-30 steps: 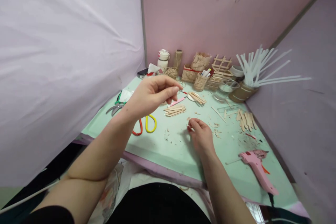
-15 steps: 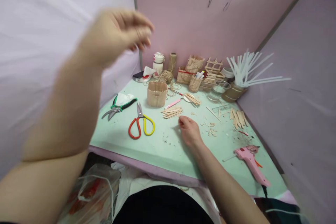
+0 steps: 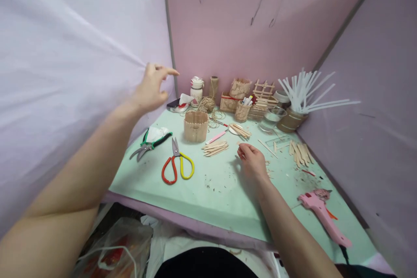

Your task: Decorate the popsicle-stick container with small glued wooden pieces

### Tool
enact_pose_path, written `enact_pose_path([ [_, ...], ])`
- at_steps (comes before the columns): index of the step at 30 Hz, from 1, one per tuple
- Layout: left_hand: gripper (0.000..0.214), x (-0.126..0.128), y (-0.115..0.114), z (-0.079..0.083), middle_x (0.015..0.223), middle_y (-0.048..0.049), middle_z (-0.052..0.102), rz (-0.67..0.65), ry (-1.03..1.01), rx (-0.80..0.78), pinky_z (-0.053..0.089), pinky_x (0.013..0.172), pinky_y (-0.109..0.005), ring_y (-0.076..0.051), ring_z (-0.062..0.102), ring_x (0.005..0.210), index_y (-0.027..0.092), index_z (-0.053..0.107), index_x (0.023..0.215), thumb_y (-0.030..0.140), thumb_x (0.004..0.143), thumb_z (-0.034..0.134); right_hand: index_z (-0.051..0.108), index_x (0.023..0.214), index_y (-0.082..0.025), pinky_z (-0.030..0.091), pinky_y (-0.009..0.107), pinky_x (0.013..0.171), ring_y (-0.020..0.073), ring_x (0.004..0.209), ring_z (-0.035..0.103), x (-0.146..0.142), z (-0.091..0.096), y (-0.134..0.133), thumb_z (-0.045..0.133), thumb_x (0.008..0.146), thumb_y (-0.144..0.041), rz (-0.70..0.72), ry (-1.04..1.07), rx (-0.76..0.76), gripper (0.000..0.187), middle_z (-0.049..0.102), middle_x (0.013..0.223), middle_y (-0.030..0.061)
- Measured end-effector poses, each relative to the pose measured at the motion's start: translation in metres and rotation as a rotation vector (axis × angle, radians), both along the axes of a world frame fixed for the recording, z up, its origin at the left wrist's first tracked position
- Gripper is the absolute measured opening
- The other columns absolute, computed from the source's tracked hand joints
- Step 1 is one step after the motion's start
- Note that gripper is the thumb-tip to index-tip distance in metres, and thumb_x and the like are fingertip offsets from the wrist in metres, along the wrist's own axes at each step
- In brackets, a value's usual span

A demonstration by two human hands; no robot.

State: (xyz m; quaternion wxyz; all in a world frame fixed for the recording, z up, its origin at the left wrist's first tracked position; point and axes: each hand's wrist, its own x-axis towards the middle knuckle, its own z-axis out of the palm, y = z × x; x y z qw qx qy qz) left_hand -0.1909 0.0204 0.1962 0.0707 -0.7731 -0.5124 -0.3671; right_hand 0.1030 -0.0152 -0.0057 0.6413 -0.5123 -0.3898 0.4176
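Observation:
My left hand (image 3: 154, 84) is raised in the air by the left wall, above and beyond the pruning shears (image 3: 146, 145). Its index finger and thumb are spread, with nothing between them. Low over the table, my right hand (image 3: 252, 160) has its fingers pinched together. A pale wood scrap shows at the fingertips, but whether they grip it I cannot tell. Left of this hand lies a pile of pointed wooden sticks (image 3: 215, 148). Behind that pile stands a small wooden-stick basket (image 3: 196, 128). Scissors (image 3: 176, 150) with one red and one yellow handle lie spread apart nearer the front.
A pink glue gun (image 3: 322, 213) rests at the front right, its cord over the edge. More sticks (image 3: 300, 154) lie at the right. Behind them are a glass of water (image 3: 272, 119) and a pot of white glue sticks (image 3: 293, 120). Twine (image 3: 206, 104) and a bottle (image 3: 196, 91) stand farther back.
My left hand has dropped lower and farther from the camera, its fingers spreading. My right hand has moved right and slightly forward, now covering part of the wood scraps. The view has shifted slightly.

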Motion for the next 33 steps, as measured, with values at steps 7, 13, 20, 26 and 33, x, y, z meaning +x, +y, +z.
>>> enact_pose_path([
  [7,0.019,0.013,0.024,-0.08,0.12,-0.0091,0.063,-0.002,0.029,-0.12,0.026,0.108,-0.047,-0.026,0.052,0.117,0.021,0.068,0.087,0.036,0.083,0.057,0.066,0.068,-0.016,0.045,0.028,0.063,0.0119,0.057,0.049,-0.02,0.015,0.01,0.073,0.063,-0.041,0.139,0.099,-0.005,0.026,0.057,0.059,-0.0014],
  [13,0.051,0.039,0.043,-0.114,0.111,-0.0102,0.067,-0.27,0.174,-0.428,0.026,0.105,-0.04,-0.029,0.055,0.111,0.021,0.06,0.112,0.023,0.062,0.069,0.067,0.068,-0.016,0.043,0.028,0.064,0.0134,0.061,0.052,-0.033,0.013,0.025,0.074,0.062,-0.042,0.161,0.053,-0.004,0.027,0.062,0.063,0.0],
  [20,0.018,0.038,0.069,-0.106,0.07,-0.0034,0.062,-0.288,0.293,-0.539,0.039,0.08,-0.034,-0.026,0.058,0.078,0.022,0.062,0.069,0.024,0.053,0.07,0.067,0.067,-0.016,0.038,0.026,0.061,0.0114,0.057,0.048,-0.037,0.009,0.022,0.072,0.065,-0.038,0.204,0.012,-0.046,0.022,0.06,0.061,-0.0015],
  [26,0.025,0.055,0.084,-0.089,0.079,-0.0062,0.065,-0.271,0.628,-0.689,0.038,0.066,-0.031,-0.026,0.058,0.075,0.02,0.065,0.074,0.028,0.052,0.073,0.068,0.066,-0.016,0.038,0.026,0.061,0.0123,0.058,0.049,-0.041,0.015,0.016,0.072,0.065,-0.036,0.225,-0.025,-0.08,0.021,0.061,0.061,-0.0004],
  [33,0.033,0.068,0.091,-0.08,0.085,-0.0051,0.067,-0.272,0.707,-0.771,0.041,0.069,-0.028,-0.024,0.059,0.081,0.019,0.067,0.084,0.026,0.053,0.073,0.068,0.068,-0.016,0.04,0.027,0.067,0.0143,0.065,0.053,-0.034,0.013,0.017,0.072,0.064,-0.038,0.213,-0.038,-0.09,0.023,0.064,0.067,0.0008],
])
